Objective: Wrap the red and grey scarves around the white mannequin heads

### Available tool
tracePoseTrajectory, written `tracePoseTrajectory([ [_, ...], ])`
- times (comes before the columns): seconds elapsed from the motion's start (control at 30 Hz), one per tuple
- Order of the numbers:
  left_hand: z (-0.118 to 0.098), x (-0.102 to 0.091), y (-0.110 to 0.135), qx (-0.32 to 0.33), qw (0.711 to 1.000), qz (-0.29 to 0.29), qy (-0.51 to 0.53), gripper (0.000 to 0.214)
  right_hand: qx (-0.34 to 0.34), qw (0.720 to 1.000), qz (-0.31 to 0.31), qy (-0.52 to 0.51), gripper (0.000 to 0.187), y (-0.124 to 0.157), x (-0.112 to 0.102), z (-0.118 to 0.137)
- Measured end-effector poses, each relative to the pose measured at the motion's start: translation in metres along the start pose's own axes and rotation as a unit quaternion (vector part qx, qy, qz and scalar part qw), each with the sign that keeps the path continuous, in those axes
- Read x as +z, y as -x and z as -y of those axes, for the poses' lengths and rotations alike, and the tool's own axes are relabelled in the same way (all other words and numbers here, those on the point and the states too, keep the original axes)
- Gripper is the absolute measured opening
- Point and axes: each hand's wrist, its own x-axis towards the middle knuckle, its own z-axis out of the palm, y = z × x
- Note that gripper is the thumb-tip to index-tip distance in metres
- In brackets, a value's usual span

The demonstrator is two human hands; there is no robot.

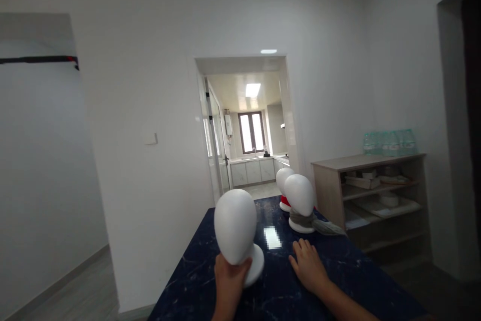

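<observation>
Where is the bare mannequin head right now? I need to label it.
In the head view, the bare mannequin head is tilted at the table's near left, gripped by the left hand.

Our left hand (230, 273) is raised, its fingers curled closed in a grip. Our right hand (308, 266) lies flat, palm down, fingers stretched forward together.

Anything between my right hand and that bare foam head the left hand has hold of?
Nothing visible. The right hand lies flat on the dark table, with only bare tabletop between it and the foam head, which the left hand grips, tilted on its base.
</observation>
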Motion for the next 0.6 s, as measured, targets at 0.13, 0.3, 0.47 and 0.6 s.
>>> tracePoseTrajectory([
  [0.13,-0.013,0.015,0.041,-0.010,0.994,0.068,-0.080,0.079,-0.002,1.000,-0.012,0.005,0.022,-0.001,0.007,-0.001],
  [0.3,-0.020,0.022,0.049,-0.041,0.982,0.127,-0.135,0.091,0.003,1.000,-0.016,-0.001,0.024,-0.003,0.019,-0.006],
  [0.47,-0.001,0.024,0.045,-0.033,0.981,0.134,-0.135,0.106,0.000,1.000,-0.009,-0.001,0.021,-0.002,0.015,-0.006],
  [0.6,0.036,-0.002,0.028,-0.025,0.968,0.202,-0.146,0.112,-0.005,1.000,-0.001,-0.007,0.019,-0.002,0.012,-0.005],
])
